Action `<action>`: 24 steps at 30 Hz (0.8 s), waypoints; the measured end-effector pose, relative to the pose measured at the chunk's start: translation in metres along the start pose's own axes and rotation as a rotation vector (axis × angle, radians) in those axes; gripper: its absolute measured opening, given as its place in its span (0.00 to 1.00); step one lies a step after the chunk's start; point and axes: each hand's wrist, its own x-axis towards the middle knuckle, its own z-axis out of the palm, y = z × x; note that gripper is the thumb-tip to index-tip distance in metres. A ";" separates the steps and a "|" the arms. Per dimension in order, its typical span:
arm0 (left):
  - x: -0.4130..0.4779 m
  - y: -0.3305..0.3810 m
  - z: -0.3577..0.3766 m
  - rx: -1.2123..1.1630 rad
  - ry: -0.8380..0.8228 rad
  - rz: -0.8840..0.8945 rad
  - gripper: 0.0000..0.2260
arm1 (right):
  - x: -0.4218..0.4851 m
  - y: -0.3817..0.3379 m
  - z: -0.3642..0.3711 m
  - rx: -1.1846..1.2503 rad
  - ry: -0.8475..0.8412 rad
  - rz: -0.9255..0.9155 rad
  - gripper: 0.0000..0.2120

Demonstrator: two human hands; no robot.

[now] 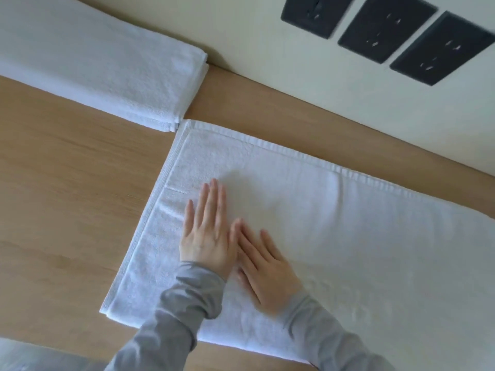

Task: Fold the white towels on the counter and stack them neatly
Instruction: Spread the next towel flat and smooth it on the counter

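Grey sleeves (187,295) in from the near edge. Left hand (207,236) and right hand (267,269) palm-down on the towel (348,236), fingers straight and close together, touching at the thumbs, pinching nothing. Towel spread across the counter (67,196), running out of view to the right; apparently doubled already, judging by two layers at the near left corner.

Soft, thick terry, probably light and limp: no holding of shape once lifted, sagging from any single grip. Best taken at the hemmed corners or along the stitched left border, one hand to each, then carried over and smoothed with flat palms. Little slip expected on the wood, though a careless drag could rumple the lower layer.

Further back, at far left, a folded towel (107,62), its corner just beside the spread one's far corner, close against the wall (267,62). Above, three dark sockets (388,25).
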 end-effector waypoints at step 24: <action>-0.026 0.115 0.065 0.084 0.083 -0.014 0.26 | -0.074 0.083 -0.006 0.107 0.187 0.178 0.24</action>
